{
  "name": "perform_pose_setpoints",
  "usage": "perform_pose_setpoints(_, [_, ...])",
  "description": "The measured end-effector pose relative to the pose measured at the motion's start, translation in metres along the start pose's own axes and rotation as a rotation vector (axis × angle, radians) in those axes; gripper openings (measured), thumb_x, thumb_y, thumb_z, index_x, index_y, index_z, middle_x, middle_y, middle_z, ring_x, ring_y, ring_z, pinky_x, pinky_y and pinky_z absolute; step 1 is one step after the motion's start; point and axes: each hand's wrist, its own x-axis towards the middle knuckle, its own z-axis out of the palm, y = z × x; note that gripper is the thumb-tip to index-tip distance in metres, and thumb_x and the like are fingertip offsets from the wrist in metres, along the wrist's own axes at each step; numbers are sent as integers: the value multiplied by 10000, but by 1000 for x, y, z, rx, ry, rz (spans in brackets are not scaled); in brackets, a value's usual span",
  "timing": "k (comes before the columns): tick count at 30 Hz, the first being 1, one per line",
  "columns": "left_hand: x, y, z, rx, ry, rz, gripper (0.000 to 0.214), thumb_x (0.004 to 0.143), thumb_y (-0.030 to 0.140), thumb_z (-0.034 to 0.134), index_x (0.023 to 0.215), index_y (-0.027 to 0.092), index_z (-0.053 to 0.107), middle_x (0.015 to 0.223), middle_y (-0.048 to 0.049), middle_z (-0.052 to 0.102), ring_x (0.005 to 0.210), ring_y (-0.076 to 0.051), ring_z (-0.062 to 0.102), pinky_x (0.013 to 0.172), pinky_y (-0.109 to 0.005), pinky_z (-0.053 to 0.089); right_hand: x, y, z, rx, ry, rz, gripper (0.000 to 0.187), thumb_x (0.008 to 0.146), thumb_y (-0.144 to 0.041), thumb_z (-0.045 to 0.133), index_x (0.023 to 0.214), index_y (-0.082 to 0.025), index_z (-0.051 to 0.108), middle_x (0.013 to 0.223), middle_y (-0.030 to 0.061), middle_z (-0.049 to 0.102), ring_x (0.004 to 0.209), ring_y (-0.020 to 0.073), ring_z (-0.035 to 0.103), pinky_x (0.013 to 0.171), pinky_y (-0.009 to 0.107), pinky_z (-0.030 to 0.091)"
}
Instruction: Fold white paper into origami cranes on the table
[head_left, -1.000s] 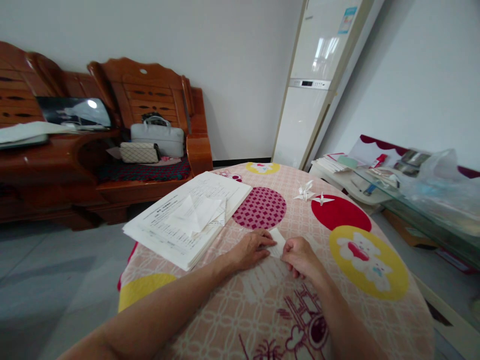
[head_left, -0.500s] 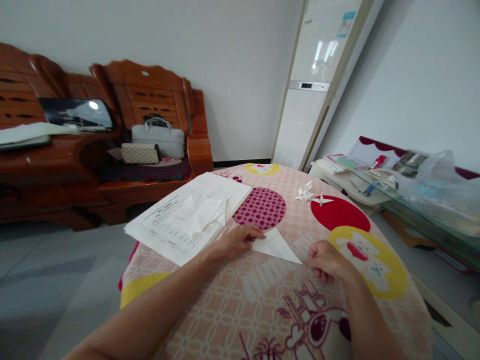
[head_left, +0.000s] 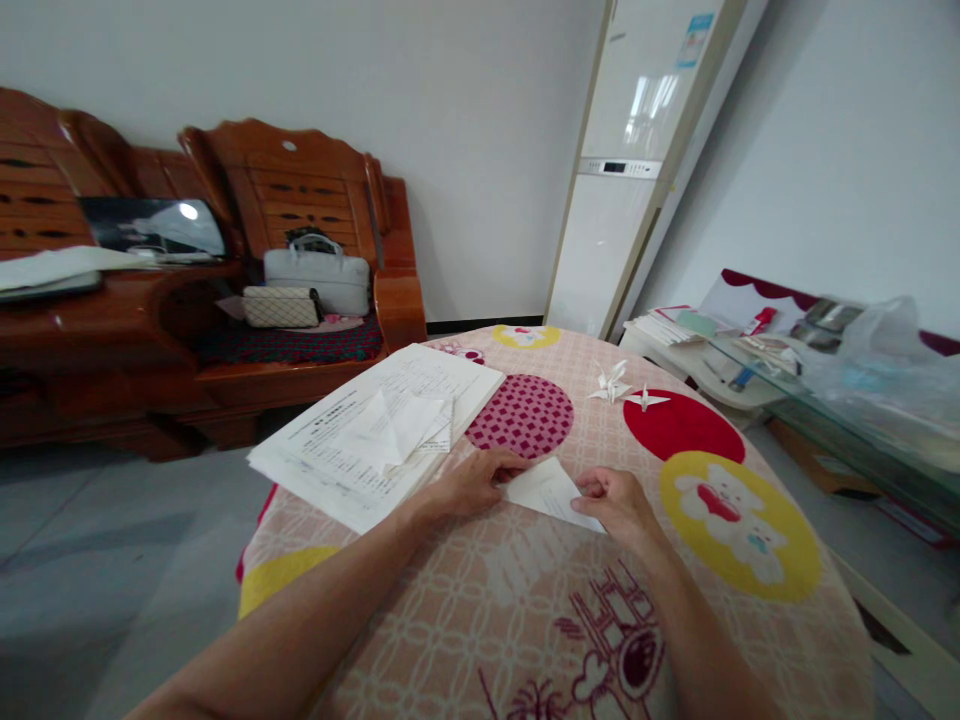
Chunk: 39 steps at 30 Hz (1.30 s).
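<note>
White folded paper (head_left: 546, 487) pinned w/ left hand (head_left: 471, 485) & right hand (head_left: 616, 503).

The room is bright and evenly lit by soft, diffuse light, with no hard shadows. Only faint, blurred shading falls on the surface (head_left: 525, 600) under the left hand (head_left: 469, 485) and the right hand (head_left: 615, 505). Bright reflected panes streak the glossy front of the tall white unit (head_left: 645, 100). A small hot spot sits on the dark screen (head_left: 154, 225) at left, and the polished wooden bench (head_left: 300, 180) carries a sheen. The white sheet (head_left: 546, 487) is nearly overexposed, its detail washed out. Wide-angle distortion tilts the unit and walls and stretches the forearms at the lower edge. The centre is fairly sharp; the corners are softer.
</note>
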Motion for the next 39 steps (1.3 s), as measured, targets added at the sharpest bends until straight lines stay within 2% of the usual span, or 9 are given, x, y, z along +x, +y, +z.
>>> perform_pose_setpoints(7, [-2,8,6,77,65,-27,689,579,7,494,1236,167,627,1122,-65,681,959,-204,619,852,-296,481,-1,-5,2,-87,5,-39,107,638,-251,650,591,-155,647,553,-7,600,538,137,521,513,243,344])
perform_pose_setpoints(11, [0,17,13,197,119,-7,564,676,106,563,1234,156,633,1113,-94,663,1011,-237,587,910,-335,437,-3,-7,-1,-161,-18,-40,97,640,-238,638,585,-159,649,543,-24,575,542,131,501,517,238,328])
perform_pose_setpoints(17, [7,23,16,263,95,-90,515,679,189,632,1193,162,658,976,-60,676,869,-205,574,752,-280,418,-6,-6,-3,-183,-68,-96,115,640,-229,641,546,-165,623,523,-32,568,531,127,508,509,233,311])
perform_pose_setpoints(21, [7,21,16,236,114,-125,517,651,192,662,1168,172,672,913,-34,673,783,-173,559,674,-251,378,-5,-4,-4,-153,-7,-105,70,644,-230,662,633,-162,665,606,2,650,579,156,573,554,249,380])
perform_pose_setpoints(25, [6,19,15,76,96,-131,400,655,156,648,1049,163,718,798,-1,649,685,-130,522,603,-225,339,-2,-4,-4,-62,97,-157,199,676,-306,688,786,-141,700,742,62,709,673,201,628,624,287,449])
perform_pose_setpoints(28, [4,19,15,-146,58,-140,315,666,172,665,972,137,731,687,16,598,608,-102,480,550,-210,306,-2,-4,-4,158,-21,-156,293,712,-345,682,903,-125,708,808,75,721,713,206,641,644,292,469])
perform_pose_setpoints(32, [0,25,12,-488,-38,-137,344,633,287,769,921,105,716,679,7,602,582,-90,494,532,-196,320,-9,-11,-5,323,-110,-147,257,739,-389,685,721,-133,675,620,5,625,559,136,539,520,237,392])
perform_pose_setpoints(35, [-4,36,9,-675,-137,-168,402,623,352,807,929,115,701,770,-26,653,617,-103,549,553,-198,368,-18,-21,-6,392,-163,-118,273,750,-405,691,700,-138,662,578,-22,565,506,98,453,476,218,337])
perform_pose_setpoints(39, [-8,49,9,-735,-42,-194,384,689,443,759,874,111,703,750,-31,646,605,-93,537,543,-195,368,-24,-29,-4,380,-228,-124,284,748,-405,694,680,-133,653,579,-20,535,519,92,424,467,210,301])
